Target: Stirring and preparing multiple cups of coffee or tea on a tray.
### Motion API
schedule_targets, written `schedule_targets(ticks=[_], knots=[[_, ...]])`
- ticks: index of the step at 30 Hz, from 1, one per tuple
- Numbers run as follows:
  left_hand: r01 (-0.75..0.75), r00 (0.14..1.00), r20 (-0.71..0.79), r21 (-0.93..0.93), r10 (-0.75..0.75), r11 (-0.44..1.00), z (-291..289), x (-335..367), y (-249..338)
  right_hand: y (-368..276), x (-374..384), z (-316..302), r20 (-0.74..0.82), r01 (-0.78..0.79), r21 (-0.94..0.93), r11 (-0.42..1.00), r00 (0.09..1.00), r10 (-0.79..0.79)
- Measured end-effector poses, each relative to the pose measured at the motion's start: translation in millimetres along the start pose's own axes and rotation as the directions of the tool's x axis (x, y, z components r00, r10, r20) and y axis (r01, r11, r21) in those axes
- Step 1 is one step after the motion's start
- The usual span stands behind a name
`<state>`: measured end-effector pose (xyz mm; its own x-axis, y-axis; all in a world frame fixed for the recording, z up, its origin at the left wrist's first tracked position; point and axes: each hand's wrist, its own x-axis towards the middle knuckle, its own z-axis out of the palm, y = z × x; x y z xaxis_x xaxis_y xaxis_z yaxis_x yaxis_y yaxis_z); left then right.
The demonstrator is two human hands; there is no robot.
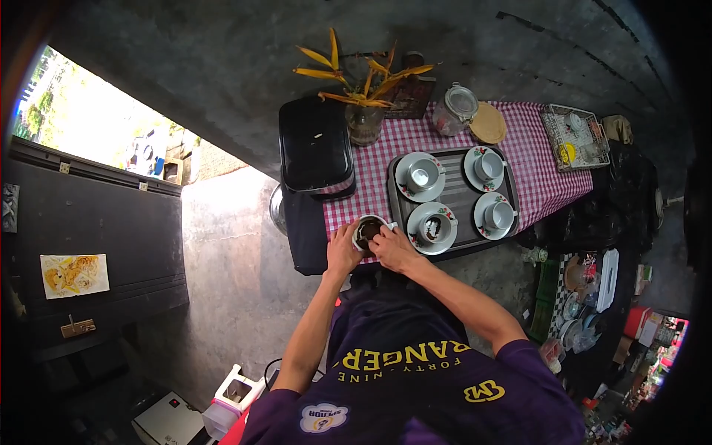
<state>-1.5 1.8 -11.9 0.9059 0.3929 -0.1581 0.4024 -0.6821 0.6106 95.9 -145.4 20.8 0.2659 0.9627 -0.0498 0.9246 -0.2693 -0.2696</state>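
Note:
A white round container (368,217) with dark brown powder inside stands at the front left edge of the table. Fingers of my left hand (343,252) wrap round its left side. Over its right rim, the fingers of my right hand (395,251) are pinched together and reach inside; what they hold is hidden. Just right of my hands lies a dark ribbed metal tray (458,194) bearing several white cups on flower-patterned saucers. The nearest cup (435,227) has dark powder in it; the far-left cup (423,175) shows a pale inside.
A black box-shaped case (315,144) sits on the left of the checked tablecloth (538,137). Behind the tray are a glass vase (364,124) with orange flowers, a clip-top glass jar (455,111) and a round tan lid (487,123). A wire basket (577,139) stands at the far right.

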Motion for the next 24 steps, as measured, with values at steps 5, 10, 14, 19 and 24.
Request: schedule_targets(ticks=[5, 10, 14, 19, 24], knots=[[-0.004, 1.0, -0.002, -0.018, 0.004, 1.0, -1, -1, 0, 11, 5, 10, -0.167, -0.091, -0.061, 0.994, 0.983, 0.079], [0.037, 0.999, 0.036, -0.014, -0.036, 0.999, -6, 0, 8, 13, 0, 16, -0.133, -0.118, -0.203, 0.972, 0.987, 0.092], [0.039, 0.999, 0.03, -0.025, -0.038, 0.999, -8, -1, 11, 4, -2, -1, 0.047, -0.149, -0.232, 0.961, 0.985, 0.164], [0.034, 0.999, 0.013, -0.02, -0.034, 0.999, -6, -2, 7, -8, -1, -16, 0.139, -0.258, -0.101, 0.961, 0.953, 0.27], [0.032, 0.999, 0.015, -0.015, -0.032, 0.999, -7, -2, 8, -8, 0, 8, -0.008, -0.371, -0.053, 0.927, 0.929, 0.371]])
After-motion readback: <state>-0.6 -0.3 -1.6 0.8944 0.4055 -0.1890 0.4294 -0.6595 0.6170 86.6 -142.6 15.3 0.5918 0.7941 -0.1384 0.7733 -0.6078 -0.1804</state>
